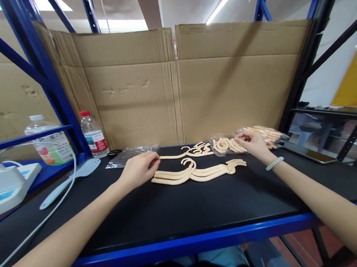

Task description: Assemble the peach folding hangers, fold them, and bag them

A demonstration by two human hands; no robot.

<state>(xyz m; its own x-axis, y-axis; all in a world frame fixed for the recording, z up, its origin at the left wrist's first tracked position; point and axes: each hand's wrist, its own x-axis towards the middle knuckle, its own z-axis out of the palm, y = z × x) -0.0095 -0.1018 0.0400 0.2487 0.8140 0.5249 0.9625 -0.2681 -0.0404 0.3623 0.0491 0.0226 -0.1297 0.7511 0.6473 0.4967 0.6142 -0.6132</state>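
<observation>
The black bench (171, 214) carries a near group of cream hangers (172, 180), lying flat around its middle with their arms spread left and right and their hooks (188, 163) pointing to the far side; a few small curved pieces (237, 163) lie at the right end. Just far of this group lie another cream hanger arm (174, 156) and some loose hook-shaped parts (201, 149). The left hand (140, 168) is at the left end of that far arm, thumb and index finger curled towards each other, though I cannot tell whether they are clamped on it. The right hand (253, 144) is at a clear bag of curved parts (223, 145), its fingertips drawn close together; whether they pinch anything is hidden. A larger bag of long cream pieces (269, 133) lies far right, near a dark flat device (309, 153). On the left are a flat plastic bag (130, 155), a black mouse (114, 154), a pale blue hairbrush (88, 168) and a red-capped bottle (94, 138). Cardboard (134, 96) stands upright along the far edge
</observation>
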